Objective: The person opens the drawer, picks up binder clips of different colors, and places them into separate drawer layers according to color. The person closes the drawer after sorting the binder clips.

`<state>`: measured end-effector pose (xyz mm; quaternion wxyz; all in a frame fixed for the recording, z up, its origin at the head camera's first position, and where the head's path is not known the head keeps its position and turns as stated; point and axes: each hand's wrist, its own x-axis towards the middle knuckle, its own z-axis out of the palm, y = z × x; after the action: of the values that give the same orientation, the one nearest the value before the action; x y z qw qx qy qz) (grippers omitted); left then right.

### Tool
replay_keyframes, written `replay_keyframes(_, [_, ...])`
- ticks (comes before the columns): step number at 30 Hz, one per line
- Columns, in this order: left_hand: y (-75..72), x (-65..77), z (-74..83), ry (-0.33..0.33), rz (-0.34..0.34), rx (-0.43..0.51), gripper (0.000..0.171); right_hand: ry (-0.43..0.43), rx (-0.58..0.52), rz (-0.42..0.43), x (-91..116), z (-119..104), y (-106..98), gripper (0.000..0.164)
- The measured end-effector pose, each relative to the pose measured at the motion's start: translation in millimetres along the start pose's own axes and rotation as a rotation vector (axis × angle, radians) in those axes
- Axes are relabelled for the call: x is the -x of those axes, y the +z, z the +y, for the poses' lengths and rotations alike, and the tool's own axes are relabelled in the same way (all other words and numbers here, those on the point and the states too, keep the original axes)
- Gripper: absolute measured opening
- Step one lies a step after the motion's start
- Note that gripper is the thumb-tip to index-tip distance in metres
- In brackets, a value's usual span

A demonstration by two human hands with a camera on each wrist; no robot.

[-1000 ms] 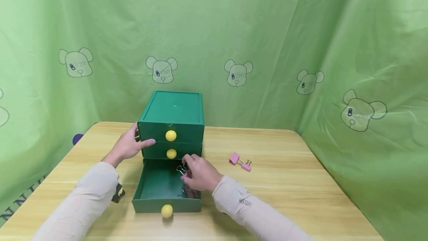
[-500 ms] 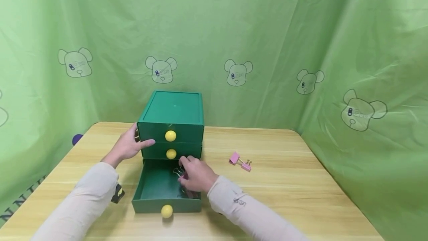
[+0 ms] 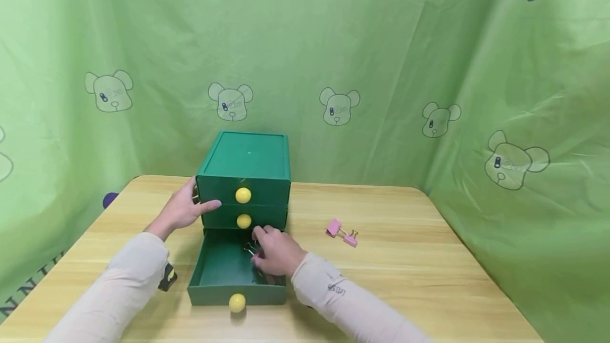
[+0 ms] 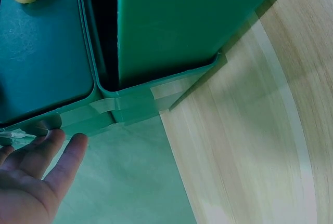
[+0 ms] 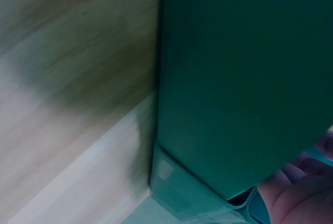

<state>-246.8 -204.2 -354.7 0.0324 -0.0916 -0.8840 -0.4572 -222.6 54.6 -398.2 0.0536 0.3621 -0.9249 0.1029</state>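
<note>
A green desktop drawer cabinet [image 3: 249, 153] with round yellow knobs stands on the table, its bottom drawer [image 3: 220, 266] pulled out. My left hand [image 3: 181, 209] steadies the cabinet's left side, thumb extended across the front. In the left wrist view its fingers [image 4: 67, 164] look fairly straight against that side. Over the right half of the drawer, my right hand [image 3: 280, 254] pinches a pink binder clip [image 3: 256, 255] with its wire handles sticking out to the left. Below that hand, something pinkish in the drawer is mostly hidden. The right wrist view shows the drawer's outer wall [image 5: 234, 78].
Two pink binder clips, one [image 3: 334, 227] touching or close to the other [image 3: 350, 239], lie on the table [image 3: 381, 269] right of the cabinet. A small black and yellow object [image 3: 168, 277] sits beside my left sleeve. Green curtain [image 3: 305, 41] surrounds the table's back and sides.
My right hand has shifted slightly left and lower over the drawer, carrying the binder clip. The left hand has kept its place on the cabinet.
</note>
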Motion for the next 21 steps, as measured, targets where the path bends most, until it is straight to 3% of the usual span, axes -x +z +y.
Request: replay_keyframes(21, [-0.6, 0.2, 0.7, 0.001, -0.004, 0.006, 0.097, 0.014, 0.008, -0.052, -4.3, -1.6, 7.4, 0.036])
